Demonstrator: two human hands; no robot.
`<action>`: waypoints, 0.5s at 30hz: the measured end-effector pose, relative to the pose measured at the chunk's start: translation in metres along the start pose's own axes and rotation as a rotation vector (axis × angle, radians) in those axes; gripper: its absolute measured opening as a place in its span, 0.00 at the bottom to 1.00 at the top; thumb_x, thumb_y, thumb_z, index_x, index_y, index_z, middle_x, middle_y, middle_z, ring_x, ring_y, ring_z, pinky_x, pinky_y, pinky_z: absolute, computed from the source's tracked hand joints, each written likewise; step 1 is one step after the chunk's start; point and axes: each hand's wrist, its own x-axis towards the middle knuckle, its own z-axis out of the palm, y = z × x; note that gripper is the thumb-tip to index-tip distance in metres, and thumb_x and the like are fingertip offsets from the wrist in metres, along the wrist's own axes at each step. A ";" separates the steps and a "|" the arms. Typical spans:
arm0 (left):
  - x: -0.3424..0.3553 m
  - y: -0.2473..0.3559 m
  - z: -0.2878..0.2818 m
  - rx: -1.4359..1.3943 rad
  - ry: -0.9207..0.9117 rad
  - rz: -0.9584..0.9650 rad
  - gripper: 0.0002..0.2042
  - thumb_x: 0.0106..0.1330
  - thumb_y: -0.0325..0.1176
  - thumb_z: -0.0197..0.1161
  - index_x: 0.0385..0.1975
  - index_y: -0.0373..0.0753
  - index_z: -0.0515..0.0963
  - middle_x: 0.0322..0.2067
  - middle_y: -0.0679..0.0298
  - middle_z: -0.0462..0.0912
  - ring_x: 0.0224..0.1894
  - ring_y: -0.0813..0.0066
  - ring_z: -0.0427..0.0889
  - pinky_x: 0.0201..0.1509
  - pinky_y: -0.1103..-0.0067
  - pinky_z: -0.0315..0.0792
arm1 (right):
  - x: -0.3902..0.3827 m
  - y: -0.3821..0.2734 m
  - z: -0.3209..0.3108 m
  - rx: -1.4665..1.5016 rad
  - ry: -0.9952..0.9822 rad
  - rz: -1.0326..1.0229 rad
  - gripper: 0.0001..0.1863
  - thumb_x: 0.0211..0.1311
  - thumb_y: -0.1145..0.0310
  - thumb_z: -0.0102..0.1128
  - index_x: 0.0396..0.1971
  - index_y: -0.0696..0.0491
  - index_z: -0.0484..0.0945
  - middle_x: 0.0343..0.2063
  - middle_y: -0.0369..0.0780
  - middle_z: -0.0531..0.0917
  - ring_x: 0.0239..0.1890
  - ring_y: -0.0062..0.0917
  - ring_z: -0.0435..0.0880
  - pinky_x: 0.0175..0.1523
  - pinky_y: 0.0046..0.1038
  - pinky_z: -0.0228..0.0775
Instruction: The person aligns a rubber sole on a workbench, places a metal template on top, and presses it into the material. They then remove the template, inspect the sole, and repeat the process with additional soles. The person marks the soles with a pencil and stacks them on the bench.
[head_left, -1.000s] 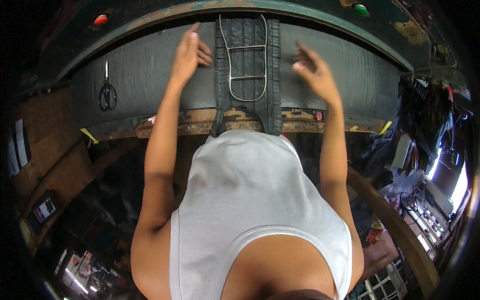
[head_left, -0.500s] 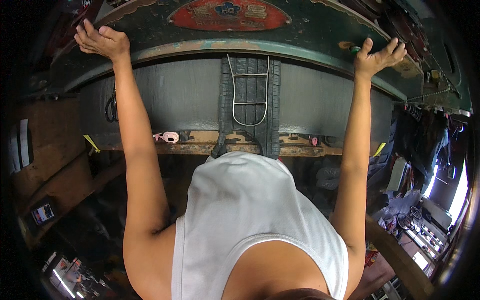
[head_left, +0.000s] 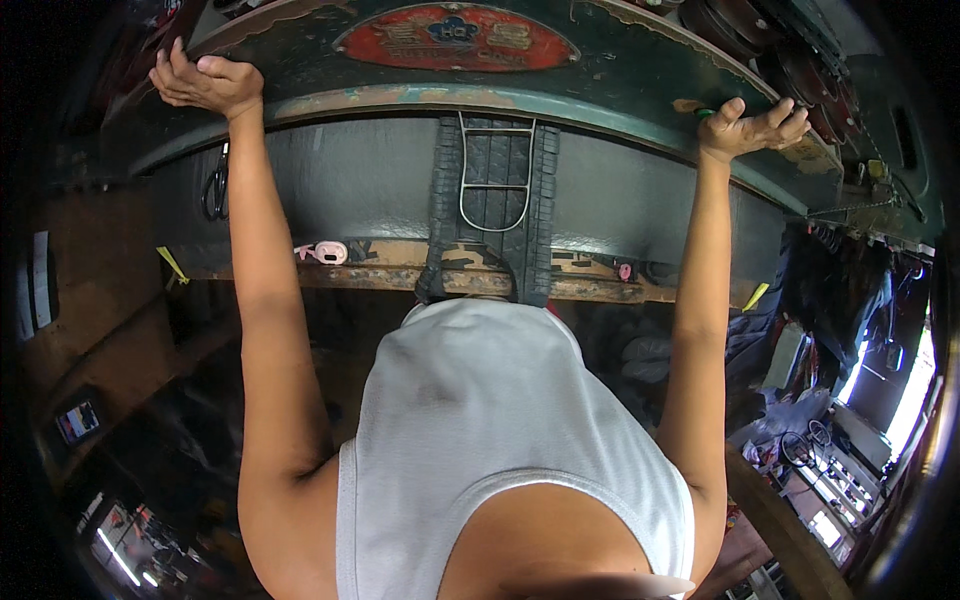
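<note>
My left hand [head_left: 215, 85] rests at the left of the green metal machine front [head_left: 630, 80], its fingers apart and slightly curled. My right hand [head_left: 750, 130] is at the front's right, fingers spread, beside a partly hidden green button [head_left: 703, 113]. Between my arms, a black rubber tread strip [head_left: 543, 200] runs across the dark grey padded surface [head_left: 630, 200], with a looped silver wire frame [head_left: 495, 185] on it. Black-handled scissors [head_left: 214, 195] lie just left of my left forearm, partly behind it.
A red oval plate [head_left: 380, 40] is on the machine front. Pink items [head_left: 330, 252] sit along the worn wooden ledge [head_left: 590, 292]. Yellow ties [head_left: 755, 297] hang at both ends. A phone [head_left: 78, 422] is at lower left; hanging dark cloths [head_left: 850, 270] and clutter fill the right.
Both hands have moved up and outward from beside the tread strip to the green front, then stayed nearly still. The view has shifted, showing more of the machine's front.
</note>
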 end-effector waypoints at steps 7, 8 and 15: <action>-0.001 0.001 -0.003 0.032 -0.004 -0.015 0.21 0.69 0.40 0.41 0.57 0.40 0.71 0.60 0.52 0.68 0.69 0.43 0.57 0.72 0.45 0.46 | 0.000 -0.005 -0.001 -0.016 -0.005 -0.006 0.41 0.72 0.36 0.38 0.75 0.49 0.57 0.73 0.49 0.54 0.77 0.49 0.46 0.76 0.55 0.35; 0.000 0.001 -0.003 0.041 0.032 0.014 0.20 0.72 0.40 0.39 0.55 0.39 0.73 0.59 0.51 0.70 0.67 0.44 0.61 0.71 0.47 0.48 | 0.000 -0.006 -0.002 -0.021 -0.013 0.004 0.41 0.72 0.36 0.38 0.75 0.49 0.57 0.73 0.49 0.54 0.77 0.49 0.45 0.76 0.55 0.35; 0.009 0.015 -0.013 0.044 0.003 0.025 0.20 0.72 0.40 0.40 0.55 0.38 0.72 0.59 0.50 0.69 0.67 0.44 0.61 0.71 0.47 0.48 | 0.004 -0.011 -0.007 0.012 -0.006 -0.026 0.39 0.72 0.39 0.39 0.75 0.50 0.57 0.73 0.49 0.54 0.77 0.50 0.45 0.76 0.55 0.34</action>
